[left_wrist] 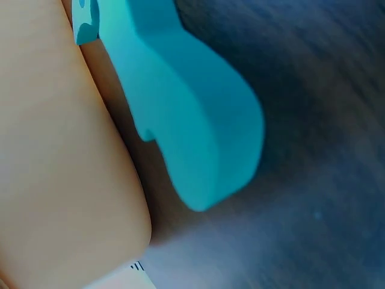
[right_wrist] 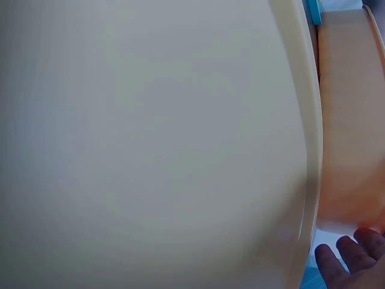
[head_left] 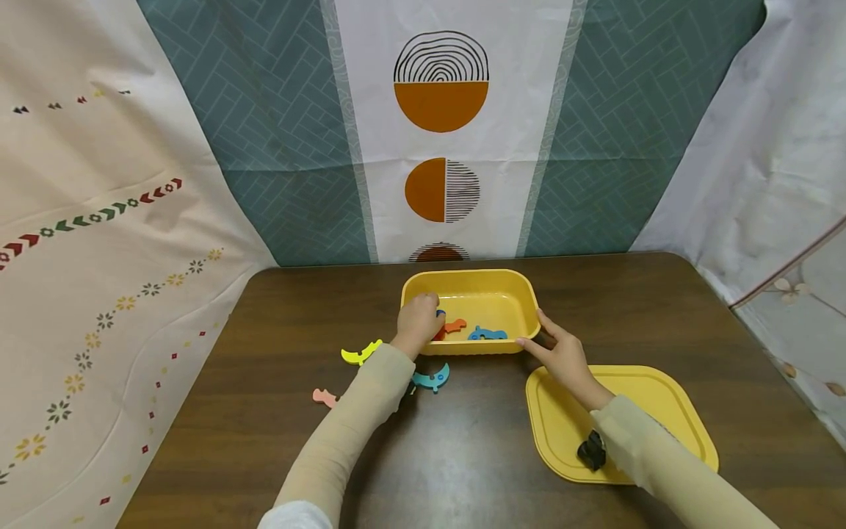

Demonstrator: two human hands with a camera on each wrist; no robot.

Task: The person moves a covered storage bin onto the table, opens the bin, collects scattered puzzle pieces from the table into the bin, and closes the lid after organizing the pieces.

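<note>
A yellow plastic box [head_left: 471,348] stands towards the back of the table. My left hand [head_left: 416,323] reaches into its left end, fingers curled, pinching what looks like a small blue piece; the fingertips are partly hidden. Inside lie a red piece [head_left: 439,335], an orange piece [head_left: 455,325] and a blue piece [head_left: 487,334]. At the box's front right corner, my right hand [head_left: 567,361] holds the rim between thumb and fingers. A turquoise crescent-shaped piece [head_left: 432,378] lies below my left wrist and looms large in the left wrist view.
A yellow lid [head_left: 644,397] lies flat under my right forearm, with a small black object [head_left: 592,450] by the sleeve. Left of my left arm are a bright yellow piece [head_left: 360,354] and a pink piece [head_left: 324,397]. Patterned cloth [head_left: 297,132] hangs behind the table.
</note>
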